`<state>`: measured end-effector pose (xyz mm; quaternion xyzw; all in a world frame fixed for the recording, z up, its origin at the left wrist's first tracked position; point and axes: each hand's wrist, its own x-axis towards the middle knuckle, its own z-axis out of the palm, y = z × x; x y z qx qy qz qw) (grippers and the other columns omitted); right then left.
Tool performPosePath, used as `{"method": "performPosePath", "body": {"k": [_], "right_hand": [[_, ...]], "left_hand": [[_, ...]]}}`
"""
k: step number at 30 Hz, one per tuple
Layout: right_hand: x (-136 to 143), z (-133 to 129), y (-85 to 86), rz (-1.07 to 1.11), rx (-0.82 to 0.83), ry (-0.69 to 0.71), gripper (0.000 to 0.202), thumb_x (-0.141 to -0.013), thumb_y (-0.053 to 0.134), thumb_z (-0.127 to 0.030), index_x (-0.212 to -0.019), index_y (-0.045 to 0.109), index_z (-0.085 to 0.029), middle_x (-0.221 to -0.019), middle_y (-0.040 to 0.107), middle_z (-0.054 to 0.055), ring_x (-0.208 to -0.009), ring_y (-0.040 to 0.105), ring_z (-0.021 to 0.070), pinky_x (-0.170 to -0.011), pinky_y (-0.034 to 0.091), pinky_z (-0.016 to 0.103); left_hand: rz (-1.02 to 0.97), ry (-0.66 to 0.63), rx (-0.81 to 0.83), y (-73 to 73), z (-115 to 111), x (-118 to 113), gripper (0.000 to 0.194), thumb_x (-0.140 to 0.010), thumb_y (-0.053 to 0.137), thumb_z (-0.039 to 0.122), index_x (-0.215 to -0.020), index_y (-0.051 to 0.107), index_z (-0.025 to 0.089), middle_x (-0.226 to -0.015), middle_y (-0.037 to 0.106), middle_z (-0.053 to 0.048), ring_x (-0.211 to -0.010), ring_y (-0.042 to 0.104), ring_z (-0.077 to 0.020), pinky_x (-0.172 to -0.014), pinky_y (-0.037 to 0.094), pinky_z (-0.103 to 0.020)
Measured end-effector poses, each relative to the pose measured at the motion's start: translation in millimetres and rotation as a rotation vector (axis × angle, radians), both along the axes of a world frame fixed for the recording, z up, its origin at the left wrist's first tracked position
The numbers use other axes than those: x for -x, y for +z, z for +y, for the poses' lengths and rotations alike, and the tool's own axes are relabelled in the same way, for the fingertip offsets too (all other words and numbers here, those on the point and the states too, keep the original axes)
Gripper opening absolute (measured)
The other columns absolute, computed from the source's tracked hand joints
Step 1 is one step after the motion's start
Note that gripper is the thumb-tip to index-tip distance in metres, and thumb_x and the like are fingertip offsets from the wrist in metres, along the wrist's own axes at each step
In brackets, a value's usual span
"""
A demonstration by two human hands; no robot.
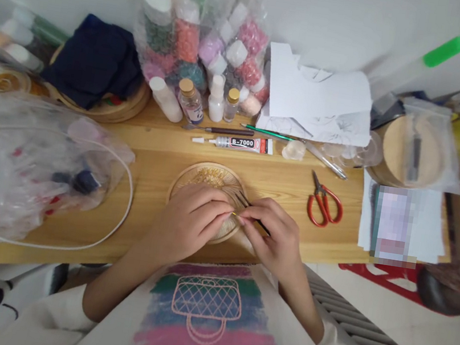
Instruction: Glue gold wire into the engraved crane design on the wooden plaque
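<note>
My left hand is closed, its thumb and forefinger pinching one end of a tiny, thin gold-yellow piece, perhaps wire. Facing it, my right hand is closed too. Dark tweezers run through its fingers, tips pointing up and left, while its fingertips meet the gold piece's other end. Both hands are above a round woven tray, which holds a small heap of gold-coloured bits. My left hand hides part of the tray.
Red-handled scissors lie right of my hands. Behind the tray are a B-7000 glue tube, a dark-handled tool and small bottles. A white cable loops beside plastic bags at left. A phone-like blurred object sits on papers at right.
</note>
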<state>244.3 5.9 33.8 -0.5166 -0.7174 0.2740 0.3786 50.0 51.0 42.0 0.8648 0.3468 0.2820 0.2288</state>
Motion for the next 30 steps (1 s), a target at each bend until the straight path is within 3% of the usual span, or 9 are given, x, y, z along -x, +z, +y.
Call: {"method": "performPosePath", "body": {"k": [6,30], "right_hand": [[-2.0,-0.9,-0.5,0.021,-0.013,-0.053,0.011,-0.088,0.061,-0.012,-0.092,0.063,-0.022,-0.082,0.065,0.002,-0.077,0.061,0.0146,-0.067,0.05,0.028],[-7.2,-2.1,2.8,-0.008,-0.08,-0.045,0.012,-0.09,0.058,-0.015,-0.092,0.066,-0.023,-0.085,0.067,0.004,-0.078,0.063,0.0153,-0.067,0.052,0.029]], "left_hand": [[-0.02,0.069,-0.003,4.2,1.5,1.9,0.008,-0.094,0.054,0.016,-0.098,0.06,0.019,-0.094,0.067,-0.002,-0.089,0.063,-0.0153,-0.08,0.052,-0.032],[-0.001,0.018,-0.01,11.0,-2.4,-9.8,0.007,-0.094,0.056,0.016,-0.095,0.061,0.02,-0.091,0.067,-0.001,-0.085,0.062,-0.0143,-0.079,0.053,-0.031]]}}
